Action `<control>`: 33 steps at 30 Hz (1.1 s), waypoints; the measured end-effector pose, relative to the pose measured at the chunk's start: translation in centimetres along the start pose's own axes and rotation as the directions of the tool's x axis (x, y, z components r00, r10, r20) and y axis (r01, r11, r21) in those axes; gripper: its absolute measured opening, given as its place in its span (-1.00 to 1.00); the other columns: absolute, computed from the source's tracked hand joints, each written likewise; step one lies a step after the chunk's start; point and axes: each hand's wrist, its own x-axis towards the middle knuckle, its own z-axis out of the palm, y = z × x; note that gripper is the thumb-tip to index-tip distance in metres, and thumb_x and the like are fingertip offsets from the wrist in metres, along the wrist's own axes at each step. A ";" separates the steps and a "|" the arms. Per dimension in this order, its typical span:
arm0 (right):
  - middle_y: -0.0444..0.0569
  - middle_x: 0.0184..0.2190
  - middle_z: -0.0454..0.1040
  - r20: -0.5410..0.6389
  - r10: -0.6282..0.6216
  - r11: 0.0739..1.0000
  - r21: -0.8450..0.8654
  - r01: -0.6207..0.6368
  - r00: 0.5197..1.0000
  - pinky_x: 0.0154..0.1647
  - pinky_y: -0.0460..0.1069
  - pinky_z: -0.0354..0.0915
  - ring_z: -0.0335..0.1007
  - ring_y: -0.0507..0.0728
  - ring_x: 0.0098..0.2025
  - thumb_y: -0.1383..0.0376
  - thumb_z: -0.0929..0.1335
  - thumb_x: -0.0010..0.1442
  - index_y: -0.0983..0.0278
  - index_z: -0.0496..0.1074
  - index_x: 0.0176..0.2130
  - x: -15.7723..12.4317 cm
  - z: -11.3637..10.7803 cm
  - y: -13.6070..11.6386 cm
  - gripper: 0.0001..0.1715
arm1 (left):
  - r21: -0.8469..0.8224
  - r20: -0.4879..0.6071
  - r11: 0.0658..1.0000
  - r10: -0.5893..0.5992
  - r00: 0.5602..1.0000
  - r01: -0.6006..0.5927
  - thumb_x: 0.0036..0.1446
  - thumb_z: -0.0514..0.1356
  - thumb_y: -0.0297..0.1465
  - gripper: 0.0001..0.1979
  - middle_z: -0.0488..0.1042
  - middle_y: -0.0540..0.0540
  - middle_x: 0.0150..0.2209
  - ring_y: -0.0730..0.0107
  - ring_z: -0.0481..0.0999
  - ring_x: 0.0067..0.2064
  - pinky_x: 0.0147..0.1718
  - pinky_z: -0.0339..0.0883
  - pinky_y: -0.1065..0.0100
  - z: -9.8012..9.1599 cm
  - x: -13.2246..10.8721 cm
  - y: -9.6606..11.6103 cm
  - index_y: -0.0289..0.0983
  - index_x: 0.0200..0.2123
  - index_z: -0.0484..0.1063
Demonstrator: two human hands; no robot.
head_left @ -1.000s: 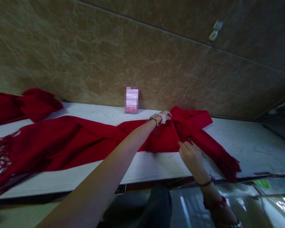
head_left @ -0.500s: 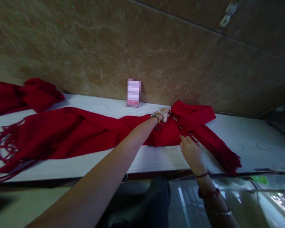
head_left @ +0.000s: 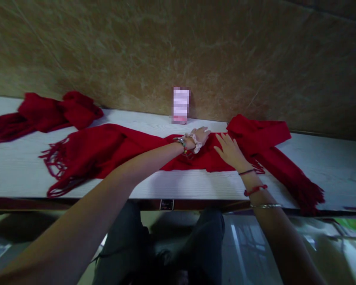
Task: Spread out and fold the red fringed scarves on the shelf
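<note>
A long red scarf [head_left: 148,147] lies along the white tabletop, its fringe spread at the left end. My left hand [head_left: 201,135] rests on or just over the scarf's upper edge, fingers stretched out. Beside it, to the right, my right hand [head_left: 230,151] lies flat on the cloth with its fingers spread. Neither hand holds anything. Right of my right hand is a second red scarf [head_left: 261,136], looped and crossed over itself, its fringed tail pointing toward the table's front edge. Short fringe shows by my right wrist.
Another red scarf [head_left: 47,113] lies bunched at the back left. A phone-like upright object with a blurred face [head_left: 180,105] leans against the brown marbled wall [head_left: 130,55]. At the front edge of the white table [head_left: 172,184] sits a small dark screen [head_left: 167,204], above my knees.
Both hands have let go of the cloth edges they were pinching and now lie open. My right hand has moved up onto the scarf, nearer my left. The view has shifted left.
</note>
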 end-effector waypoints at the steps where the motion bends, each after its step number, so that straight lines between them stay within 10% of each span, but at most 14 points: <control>1: 0.19 0.19 0.11 0.032 -0.006 1.000 -0.020 0.007 0.999 0.13 0.26 0.00 -0.03 0.30 0.21 0.19 0.10 0.24 0.40 0.10 0.18 0.2 0.5 -0.2 -0.42 | 0.031 0.022 0.999 -0.029 0.999 0.028 0.20 -0.04 -0.30 -0.58 0.14 -0.21 0.17 0.18 0.16 0.16 0.06 0.11 0.22 -0.1 -1.5 -0.2 -0.28 0.11 0.19; 10: 0.17 0.20 0.10 0.091 0.044 0.998 -0.057 -0.039 0.995 0.11 0.26 0.01 -0.01 0.31 0.21 0.18 0.08 0.26 0.35 0.12 0.18 -0.2 1.4 -3.3 -0.43 | 0.117 0.205 0.993 -0.013 0.979 -0.012 0.27 -0.15 -0.25 -0.49 -0.07 -0.16 0.26 0.23 -0.07 0.25 0.17 -0.13 0.20 -2.0 -8.0 -1.8 -0.26 0.24 -0.07; 22: 0.15 0.21 0.07 0.124 0.009 0.998 0.062 -0.017 0.992 0.15 0.25 -0.07 -0.05 0.30 0.22 0.14 0.10 0.26 0.31 0.12 0.19 2.5 0.6 -13.6 -0.43 | 0.157 0.210 0.987 -0.043 0.977 0.010 0.25 -0.17 -0.25 -0.47 -0.07 -0.17 0.26 0.28 -0.09 0.26 0.17 -0.15 0.21 -4.9 -16.3 -9.5 -0.28 0.25 -0.10; 33: 0.15 0.22 0.05 0.169 0.013 1.000 0.017 -0.016 0.986 0.16 0.25 -0.08 -0.10 0.26 0.24 0.18 0.06 0.27 0.37 0.09 0.19 3.5 0.5 -11.6 -0.43 | 0.054 0.060 0.997 -0.057 0.997 0.054 0.23 -0.13 -0.29 -0.50 -0.03 -0.20 0.24 0.25 -0.05 0.25 0.17 -0.09 0.20 -4.2 -13.1 -4.8 -0.36 0.20 0.03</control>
